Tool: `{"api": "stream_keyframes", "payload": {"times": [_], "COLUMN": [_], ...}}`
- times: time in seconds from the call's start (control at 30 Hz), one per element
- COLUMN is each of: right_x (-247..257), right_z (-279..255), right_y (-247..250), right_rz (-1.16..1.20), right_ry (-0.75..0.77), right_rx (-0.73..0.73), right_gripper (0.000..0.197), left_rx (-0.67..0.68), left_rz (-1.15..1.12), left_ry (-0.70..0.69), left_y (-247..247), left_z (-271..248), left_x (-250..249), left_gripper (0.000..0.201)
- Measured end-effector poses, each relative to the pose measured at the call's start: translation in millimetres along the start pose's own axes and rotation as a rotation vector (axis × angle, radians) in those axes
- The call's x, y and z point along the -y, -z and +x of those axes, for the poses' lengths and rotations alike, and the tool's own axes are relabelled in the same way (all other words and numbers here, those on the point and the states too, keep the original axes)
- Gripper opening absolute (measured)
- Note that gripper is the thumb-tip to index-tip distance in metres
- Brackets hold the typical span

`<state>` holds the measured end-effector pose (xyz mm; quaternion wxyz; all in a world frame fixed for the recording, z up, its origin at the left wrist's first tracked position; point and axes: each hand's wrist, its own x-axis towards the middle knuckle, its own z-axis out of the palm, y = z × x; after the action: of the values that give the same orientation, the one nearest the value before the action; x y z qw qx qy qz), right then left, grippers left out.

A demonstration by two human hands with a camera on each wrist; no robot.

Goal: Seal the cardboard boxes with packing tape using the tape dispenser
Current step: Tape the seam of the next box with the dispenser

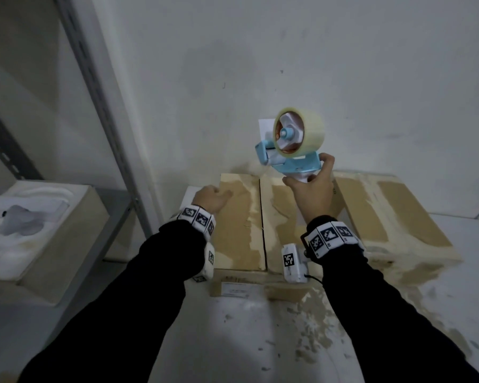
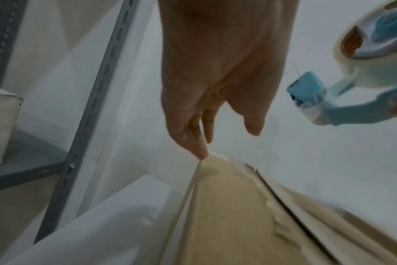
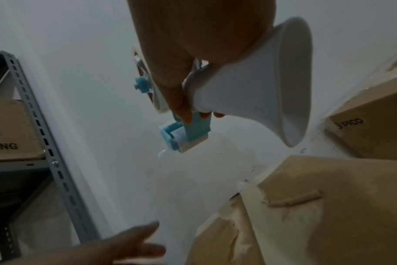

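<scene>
A cardboard box (image 1: 235, 225) with two worn top flaps lies against the wall, a dark seam (image 1: 262, 217) running between the flaps. My left hand (image 1: 219, 196) rests on the left flap near its far corner with fingers straight, and one fingertip (image 2: 201, 155) touches the flap's edge. My right hand (image 1: 315, 175) grips the white handle (image 3: 249, 93) of the blue tape dispenser (image 1: 291, 158). It holds the dispenser in the air above the box's far edge, roller end (image 3: 181, 141) pointing left toward the wall. A clear tape roll (image 1: 302, 131) sits on the dispenser.
A second cardboard box (image 1: 387, 214) lies to the right, printed PICO (image 3: 349, 122) on its side. A grey metal shelf upright (image 1: 103, 111) stands at left, with a foam-filled box (image 1: 33, 222) on the shelf. The white table (image 1: 233, 341) in front carries scraps of torn paper.
</scene>
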<state>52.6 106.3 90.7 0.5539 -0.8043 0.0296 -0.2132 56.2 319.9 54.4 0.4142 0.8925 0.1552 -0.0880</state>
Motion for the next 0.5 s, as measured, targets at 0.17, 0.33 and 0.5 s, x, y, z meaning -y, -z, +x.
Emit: {"api": "stream_keyframes", "payload": {"times": [0.17, 0.33, 0.5], "right_x": [9.9, 9.4, 3.5], "right_z": [-11.1, -20.9, -24.4], "right_y": [4.8, 11.3, 21.2], "right_rz": [0.047, 0.075, 0.018], "right_ry": [0.013, 0.03, 0.043], "right_rx": [0.012, 0.026, 0.008], "right_gripper": [0.064, 0.066, 0.068], "left_rx": [0.185, 0.249, 0.333], "left_rz": [-0.757, -1.093, -1.053], "left_ry": [0.208, 0.231, 0.162], "left_y": [-3.5, -13.2, -14.9], "left_z": [1.6, 7.5, 14.9], "left_x": [-40.1, -53.7, -56.1], "left_gripper": [0.054, 0.05, 0.009]}}
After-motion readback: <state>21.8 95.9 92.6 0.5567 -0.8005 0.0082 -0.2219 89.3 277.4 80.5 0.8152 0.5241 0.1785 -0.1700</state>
